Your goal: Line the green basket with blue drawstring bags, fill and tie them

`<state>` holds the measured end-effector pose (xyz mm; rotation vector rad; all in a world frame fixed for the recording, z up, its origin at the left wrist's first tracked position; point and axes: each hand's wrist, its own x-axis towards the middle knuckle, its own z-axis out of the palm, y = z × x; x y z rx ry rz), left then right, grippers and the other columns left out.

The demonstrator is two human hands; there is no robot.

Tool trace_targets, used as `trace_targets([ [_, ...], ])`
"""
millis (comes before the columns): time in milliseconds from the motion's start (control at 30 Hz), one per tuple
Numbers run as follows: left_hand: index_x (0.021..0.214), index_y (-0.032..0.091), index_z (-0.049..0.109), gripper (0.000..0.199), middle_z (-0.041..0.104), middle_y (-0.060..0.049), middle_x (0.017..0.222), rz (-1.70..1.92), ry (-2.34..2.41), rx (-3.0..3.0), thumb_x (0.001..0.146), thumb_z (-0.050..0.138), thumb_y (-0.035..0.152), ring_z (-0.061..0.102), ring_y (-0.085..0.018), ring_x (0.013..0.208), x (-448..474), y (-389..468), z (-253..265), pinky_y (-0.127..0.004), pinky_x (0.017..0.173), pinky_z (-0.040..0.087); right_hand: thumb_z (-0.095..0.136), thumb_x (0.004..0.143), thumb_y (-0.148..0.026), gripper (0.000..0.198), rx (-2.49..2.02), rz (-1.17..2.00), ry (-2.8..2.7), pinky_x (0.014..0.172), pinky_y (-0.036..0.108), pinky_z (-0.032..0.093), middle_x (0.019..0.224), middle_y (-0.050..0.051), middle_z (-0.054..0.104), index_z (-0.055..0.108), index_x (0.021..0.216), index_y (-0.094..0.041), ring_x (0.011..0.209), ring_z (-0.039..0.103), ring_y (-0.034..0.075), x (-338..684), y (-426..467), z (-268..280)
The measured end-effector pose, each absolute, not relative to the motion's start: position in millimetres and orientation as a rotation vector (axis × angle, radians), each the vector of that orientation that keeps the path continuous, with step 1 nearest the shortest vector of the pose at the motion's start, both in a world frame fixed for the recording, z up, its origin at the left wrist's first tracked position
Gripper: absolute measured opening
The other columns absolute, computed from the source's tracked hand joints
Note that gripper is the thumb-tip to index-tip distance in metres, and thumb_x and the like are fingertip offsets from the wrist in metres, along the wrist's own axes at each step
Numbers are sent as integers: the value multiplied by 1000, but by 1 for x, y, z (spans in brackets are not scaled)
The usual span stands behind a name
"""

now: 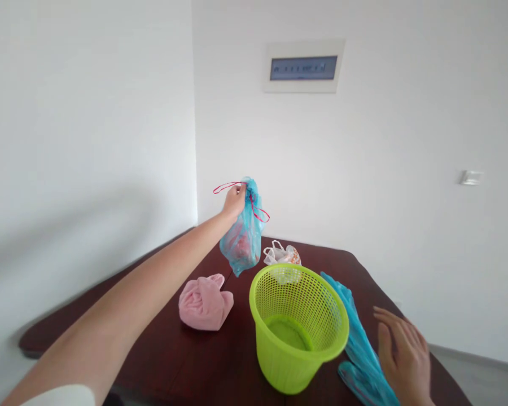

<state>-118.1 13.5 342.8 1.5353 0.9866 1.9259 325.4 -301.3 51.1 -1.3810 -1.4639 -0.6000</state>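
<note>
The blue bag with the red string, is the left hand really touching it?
Touching: the head view shows the left hand closed on the blue bag at its gathered top.

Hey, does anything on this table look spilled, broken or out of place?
No, nothing stands out. The green basket stands upright, the pink cloth lies bundled, and the gathered blue bag hangs from the left hand. The blue plastic right of the basket is merely rumpled.
</note>
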Motion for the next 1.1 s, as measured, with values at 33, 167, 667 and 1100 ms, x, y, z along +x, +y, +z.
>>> trace_targets([
  [33, 92, 19, 70, 35, 73, -6, 90, 1923, 949, 1562, 121, 67, 39, 68, -22, 82, -112, 8, 348, -33, 80, 50, 55, 118, -47, 31, -1341, -596, -1409, 121, 68, 53, 127, 15, 88, 79, 119, -28, 120, 81, 41, 323, -301, 78],
  [167, 103, 20, 68, 35, 71, -5, 95, 1911, 724, 1626, 123, 64, 48, 69, -20, 85, -81, -14, 376, -31, 79, 53, 52, 123, -60, 45, -1218, -321, -1305, 86, 45, 58, 98, 10, 81, 79, 110, -27, 90, 76, 30, 290, -293, 185],
  [667, 109, 26, 82, 22, 83, -8, 113, 1750, 286, 2087, 120, 72, 42, 76, -25, 108, 0, -161, 338, -44, 101, 61, 84, 107, -69, 88, -647, 989, -1382, 113, 63, 74, 182, 8, 55, 34, 178, -53, 153, 72, 36, 166, -242, 259],
  [1100, 100, 25, 74, 35, 76, -6, 102, 1463, 461, 2100, 121, 64, 52, 68, -23, 94, -1, -187, 259, -38, 80, 59, 92, 98, -48, 45, -1037, 27, -1240, 72, 39, 69, 104, 4, 78, 62, 125, -29, 85, 79, 23, 158, -269, 219],
])
